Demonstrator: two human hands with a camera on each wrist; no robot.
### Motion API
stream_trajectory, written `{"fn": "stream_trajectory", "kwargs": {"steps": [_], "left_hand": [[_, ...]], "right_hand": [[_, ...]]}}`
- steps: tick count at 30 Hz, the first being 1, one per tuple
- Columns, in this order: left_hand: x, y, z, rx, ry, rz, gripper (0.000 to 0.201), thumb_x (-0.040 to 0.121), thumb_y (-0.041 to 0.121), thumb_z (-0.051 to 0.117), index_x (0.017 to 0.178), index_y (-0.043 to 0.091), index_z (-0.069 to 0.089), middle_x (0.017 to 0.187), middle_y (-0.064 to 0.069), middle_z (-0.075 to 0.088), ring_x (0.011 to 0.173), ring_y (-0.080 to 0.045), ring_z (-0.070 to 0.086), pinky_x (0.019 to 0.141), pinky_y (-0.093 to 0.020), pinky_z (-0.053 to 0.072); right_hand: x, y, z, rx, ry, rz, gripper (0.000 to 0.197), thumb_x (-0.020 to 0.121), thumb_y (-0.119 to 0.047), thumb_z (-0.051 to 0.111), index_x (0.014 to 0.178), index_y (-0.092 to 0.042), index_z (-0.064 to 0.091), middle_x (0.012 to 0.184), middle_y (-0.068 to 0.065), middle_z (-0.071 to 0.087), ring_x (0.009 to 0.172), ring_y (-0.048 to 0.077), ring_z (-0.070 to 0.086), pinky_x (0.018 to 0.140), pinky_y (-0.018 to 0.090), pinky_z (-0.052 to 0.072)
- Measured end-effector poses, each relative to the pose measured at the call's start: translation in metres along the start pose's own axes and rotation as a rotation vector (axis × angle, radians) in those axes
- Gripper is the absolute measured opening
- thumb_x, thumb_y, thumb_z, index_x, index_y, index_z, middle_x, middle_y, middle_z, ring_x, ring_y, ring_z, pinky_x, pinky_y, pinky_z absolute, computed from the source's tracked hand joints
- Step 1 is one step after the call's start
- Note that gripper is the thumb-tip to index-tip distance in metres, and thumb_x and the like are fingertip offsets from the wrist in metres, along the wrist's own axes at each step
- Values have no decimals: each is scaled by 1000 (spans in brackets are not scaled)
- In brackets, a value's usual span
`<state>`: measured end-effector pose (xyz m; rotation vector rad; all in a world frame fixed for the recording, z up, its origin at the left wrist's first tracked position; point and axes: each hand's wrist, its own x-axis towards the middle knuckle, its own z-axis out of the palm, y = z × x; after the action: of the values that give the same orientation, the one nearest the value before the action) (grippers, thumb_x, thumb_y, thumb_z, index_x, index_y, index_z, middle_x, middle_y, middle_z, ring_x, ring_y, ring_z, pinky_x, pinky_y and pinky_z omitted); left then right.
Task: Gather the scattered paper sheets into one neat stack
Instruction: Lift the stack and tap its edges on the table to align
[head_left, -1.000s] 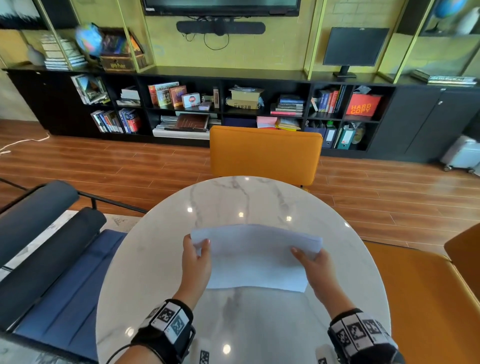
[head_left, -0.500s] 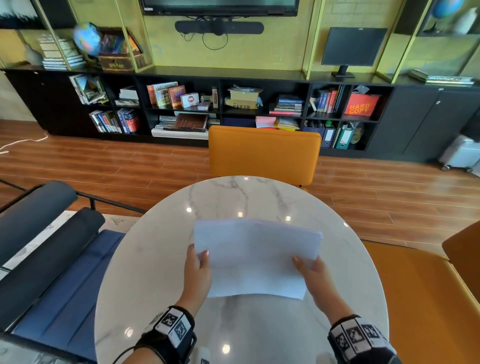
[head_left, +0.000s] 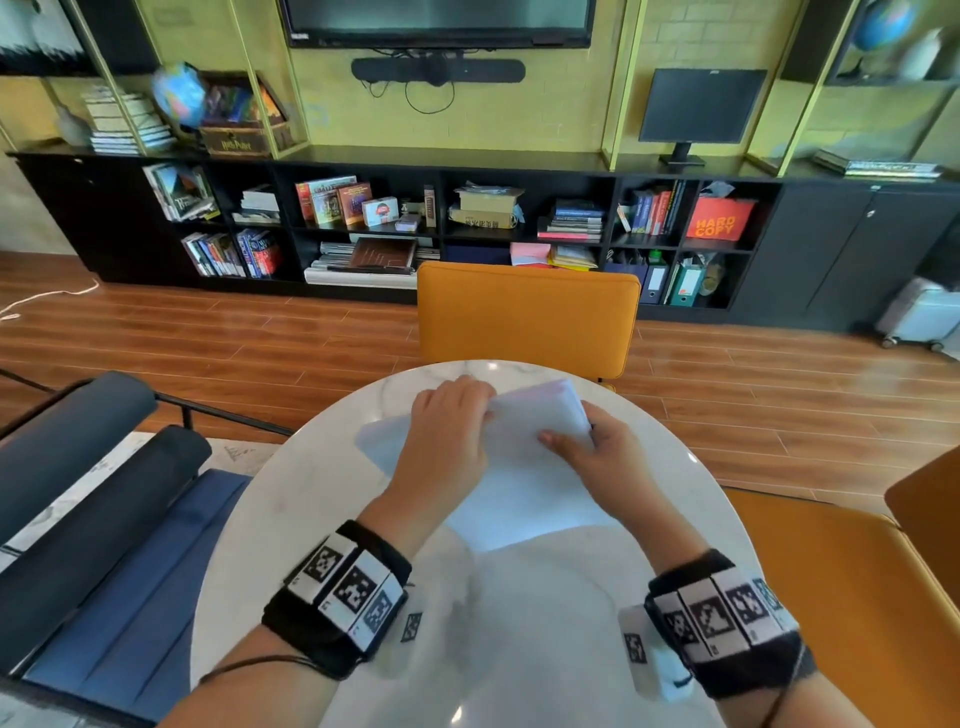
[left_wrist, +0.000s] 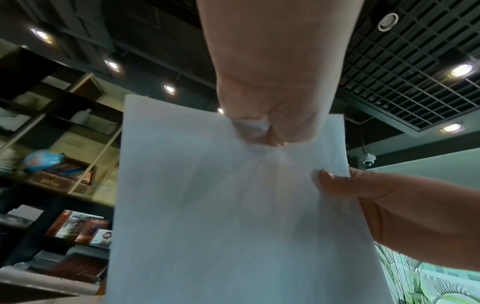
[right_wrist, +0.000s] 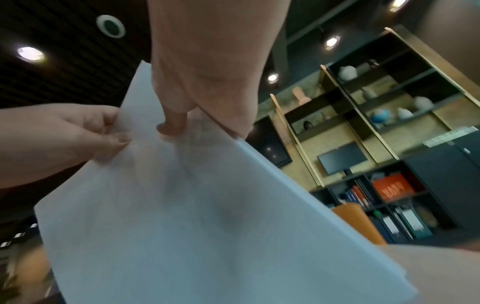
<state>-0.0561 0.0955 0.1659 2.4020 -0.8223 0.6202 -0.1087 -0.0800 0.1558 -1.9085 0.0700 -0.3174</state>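
Head view first: the round marble table lies under and ahead of both hands, an orange chair stands beyond the fingertips, and a dark bench sits out past the left wrist. Between the hands, lifted off the tabletop and tipped up on end, is the stack of paper, its lower edge near the wrists and its top edge at the fingers. I judge the sheets light, thin and limp: they bow where unsupported, let light through in the wrist views, and would slide over one another easily, so a loose hold could let them fan out or crease. The sensible places to hold are the edges, thumb on one face and fingers on the other, with the lower edge free to be tapped square on the table. The left hand is curled over the top edge, pinching the paper between thumb and fingers. The right hand grasps the side edge nearest it, its thumb pressed on the near face and the fingers behind; the right wrist view shows fingertips dimpling the sheets. Neither hand is released.
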Motion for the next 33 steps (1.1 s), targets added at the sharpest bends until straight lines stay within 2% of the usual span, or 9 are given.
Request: {"fn": "stream_trajectory", "kwargs": {"steps": [5, 9, 12, 14, 19, 21, 25, 29, 33], "left_hand": [[-10, -18, 0, -14, 195, -63, 14, 85, 25, 61, 92, 14, 59, 92, -1, 63, 91, -17, 53, 95, -36, 30], [-30, -47, 3, -222, 274, -488, 46, 81, 25, 71, 120, 9, 51, 120, -8, 56, 113, -21, 49, 101, -43, 36], [-33, -46, -1, -700, 105, -707, 36, 92, 21, 56, 126, 15, 45, 120, -1, 57, 114, -16, 53, 97, -31, 45], [-33, -38, 1, -773, 95, -682, 19, 96, 19, 47, 115, 18, 50, 104, 5, 63, 100, -15, 61, 83, -27, 49], [-43, -24, 21, -750, 224, -664, 12, 98, 16, 41, 109, 13, 46, 93, 3, 60, 90, -19, 61, 80, -36, 49], [-55, -25, 35, -752, 171, -710, 18, 98, 13, 41, 115, 9, 43, 99, -1, 61, 97, -23, 61, 84, -36, 50], [-73, -23, 52, -791, 101, -793, 20, 98, 11, 39, 117, 16, 39, 116, -14, 59, 105, -28, 60, 89, -40, 50], [-78, -26, 57, -813, 138, -779, 28, 98, 20, 41, 126, 17, 37, 124, -13, 56, 113, -28, 58, 100, -48, 47], [-90, -24, 62, -843, 78, -794, 20, 99, 16, 39, 103, 36, 44, 111, -7, 61, 105, -25, 62, 92, -44, 53]], "right_hand": [[-1, 13, 6, 232, 133, 55, 16, 84, -10, 65, 87, -26, 68, 79, -5, 73, 67, 7, 68, 58, 18, 54], [-7, 30, -2, 373, 184, 120, 19, 86, -9, 64, 93, -26, 68, 82, -6, 76, 76, 12, 72, 65, 28, 59], [-8, 32, -4, 426, 188, 121, 20, 87, -7, 61, 98, -23, 67, 90, -5, 75, 80, 11, 72, 67, 26, 59], [-8, 31, -3, 414, 187, 110, 20, 87, -7, 61, 98, -23, 67, 90, -5, 75, 79, 10, 72, 65, 23, 57], [-16, 42, -2, 316, 181, 62, 31, 85, -15, 67, 114, -18, 62, 106, 0, 72, 94, 12, 70, 76, 30, 58], [-24, 62, 6, 244, 166, 123, 40, 82, -16, 70, 120, -16, 56, 111, 2, 70, 100, 16, 68, 82, 36, 57], [-37, 97, 27, 164, 239, 240, 25, 85, -18, 65, 108, -28, 58, 109, 10, 66, 102, 25, 65, 85, 42, 54], [-32, 96, 23, 187, 272, 255, 30, 85, -16, 66, 113, -17, 59, 106, 8, 69, 97, 22, 67, 83, 42, 55], [-39, 106, 24, 169, 238, 293, 31, 77, -21, 73, 105, -25, 60, 108, 11, 69, 99, 25, 67, 86, 46, 54]]}}
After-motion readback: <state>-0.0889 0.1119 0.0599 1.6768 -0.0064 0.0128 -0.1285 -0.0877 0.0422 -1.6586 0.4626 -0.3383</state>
